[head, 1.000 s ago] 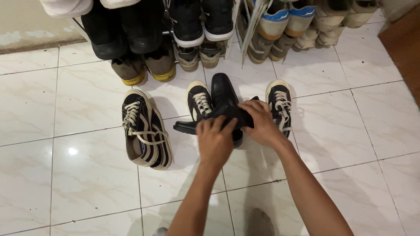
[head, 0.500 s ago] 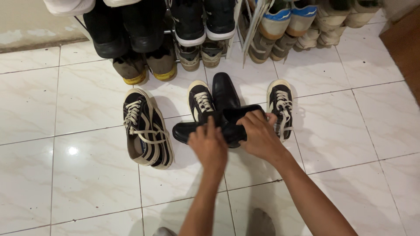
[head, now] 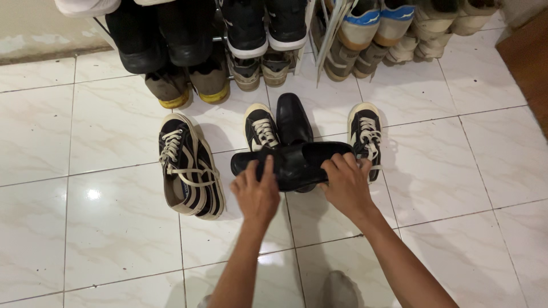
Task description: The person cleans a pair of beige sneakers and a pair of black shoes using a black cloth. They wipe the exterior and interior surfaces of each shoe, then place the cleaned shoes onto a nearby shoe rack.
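Both hands are on a black leather shoe, held sideways just above the white tiled floor. The left hand grips near its toe, fingers curled over the edge; the right hand clasps the heel end. Behind it stands a second black shoe, flanked by two black-and-cream sneakers. Another sneaker pair lies just left.

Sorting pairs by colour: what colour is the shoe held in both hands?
Black all over: the glossy leather shoe, seen best in the head view.
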